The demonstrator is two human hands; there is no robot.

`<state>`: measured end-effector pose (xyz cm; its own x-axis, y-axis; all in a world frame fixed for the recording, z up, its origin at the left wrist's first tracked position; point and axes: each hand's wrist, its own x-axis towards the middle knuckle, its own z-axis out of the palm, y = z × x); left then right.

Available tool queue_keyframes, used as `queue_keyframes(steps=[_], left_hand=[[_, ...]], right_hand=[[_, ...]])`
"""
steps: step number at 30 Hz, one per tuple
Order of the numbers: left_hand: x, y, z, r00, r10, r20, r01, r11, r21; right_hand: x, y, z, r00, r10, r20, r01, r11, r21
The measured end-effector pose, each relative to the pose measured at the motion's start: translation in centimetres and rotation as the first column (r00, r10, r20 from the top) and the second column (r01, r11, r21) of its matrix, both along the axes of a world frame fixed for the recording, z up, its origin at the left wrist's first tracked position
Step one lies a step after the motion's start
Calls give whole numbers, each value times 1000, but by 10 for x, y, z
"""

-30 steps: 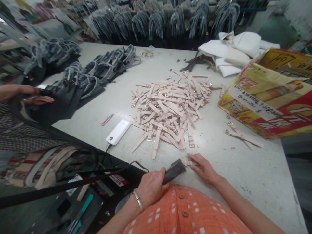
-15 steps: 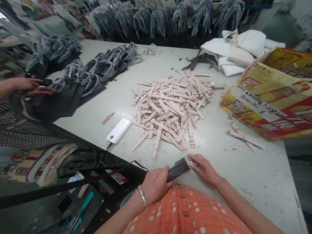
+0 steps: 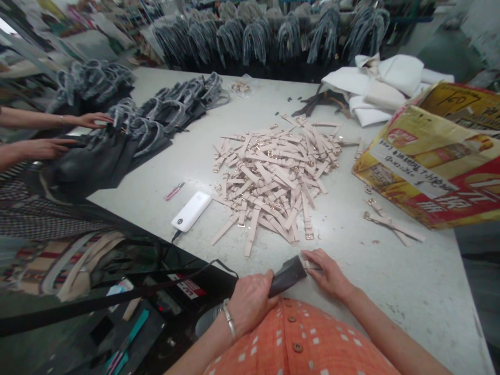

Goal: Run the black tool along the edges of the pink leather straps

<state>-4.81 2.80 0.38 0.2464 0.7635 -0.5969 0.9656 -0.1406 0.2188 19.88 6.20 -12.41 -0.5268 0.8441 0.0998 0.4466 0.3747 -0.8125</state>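
My left hand (image 3: 252, 299) is wrapped round a dark, flat-mouthed tube like a nozzle (image 3: 288, 277) at the table's front edge. A grey ribbed hose (image 3: 207, 319) shows behind my left wrist. Right at the tube's mouth, my right hand (image 3: 330, 273) pinches a small beige buckle strap (image 3: 311, 264) between thumb and fingers, much of it covered by them. Beyond both hands lies a heap of similar beige buckle straps (image 3: 273, 179) with gold-coloured buckles.
On the right stand a yellow and red carton (image 3: 425, 161) and a few loose straps (image 3: 392, 224). A white power bank (image 3: 191, 211) with a cable lies left of the heap. A co-worker's hands (image 3: 94, 121) touch black bags (image 3: 105, 161) with wrapped handles.
My hands keep almost the same pose, the strap still at the tube's mouth. One of the co-worker's hands has moved right onto the bags. The view has shifted slightly.
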Motion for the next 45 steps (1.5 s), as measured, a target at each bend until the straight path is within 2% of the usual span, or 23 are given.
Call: queue_keyframes(steps=[5, 8, 11, 15, 18, 20, 21, 22, 24, 26, 28, 32, 35, 39, 42, 45], left_hand=[[-8, 0, -5, 998, 46, -31, -45, 999, 27], [-19, -5, -6, 996, 77, -51, -74, 996, 43], [-28, -14, -8, 991, 125, -51, -122, 991, 59], [-31, -21, -8, 986, 161, -34, -160, 986, 39], [-28, -21, -6, 984, 174, -36, -173, 985, 23], [-26, -20, -3, 981, 188, -41, -187, 982, 23], [-24, -20, -2, 980, 192, -40, -192, 981, 22], [-23, -20, -1, 980, 194, -38, -194, 981, 21], [-21, -19, 0, 981, 193, -26, -192, 981, 22], [-20, -20, 1, 981, 192, -9, -191, 981, 22], [-19, -21, 1, 980, 198, 8, -198, 980, 21], [-19, -23, 0, 975, 216, 48, -217, 976, 7], [-20, -23, 1, 970, 236, 67, -236, 972, -1], [-21, -22, 3, 970, 235, 57, -236, 972, 3], [-22, -21, 3, 978, 206, 33, -207, 978, 24], [-19, -17, 2, 987, 157, 28, -158, 987, 20]], right_hand=[[-1, -2, -2, 1000, 4, 2, -4, 1000, 22], [16, 5, 1, 998, -48, 36, 46, 997, 66], [60, 24, 11, 980, -164, 114, 144, 976, 164], [134, 60, 29, 901, -362, 238, 259, 890, 375], [157, 83, 37, 809, -463, 363, 259, 834, 488], [143, 95, 39, 780, -470, 413, 218, 823, 525], [129, 100, 39, 793, -431, 430, 175, 838, 517], [111, 104, 39, 816, -370, 443, 119, 859, 498], [71, 110, 37, 863, -141, 485, -76, 913, 401], [36, 115, 36, 875, -60, 481, -144, 915, 376], [14, 120, 35, 881, -17, 473, -177, 915, 362], [1, 125, 37, 882, 67, 466, -242, 914, 327], [0, 117, 40, 874, 132, 468, -293, 911, 291], [-7, 80, 39, 875, 208, 438, -331, 916, 227], [-14, 47, 30, 931, 207, 299, -261, 953, 153], [-19, 25, 20, 971, 149, 185, -174, 977, 124]])
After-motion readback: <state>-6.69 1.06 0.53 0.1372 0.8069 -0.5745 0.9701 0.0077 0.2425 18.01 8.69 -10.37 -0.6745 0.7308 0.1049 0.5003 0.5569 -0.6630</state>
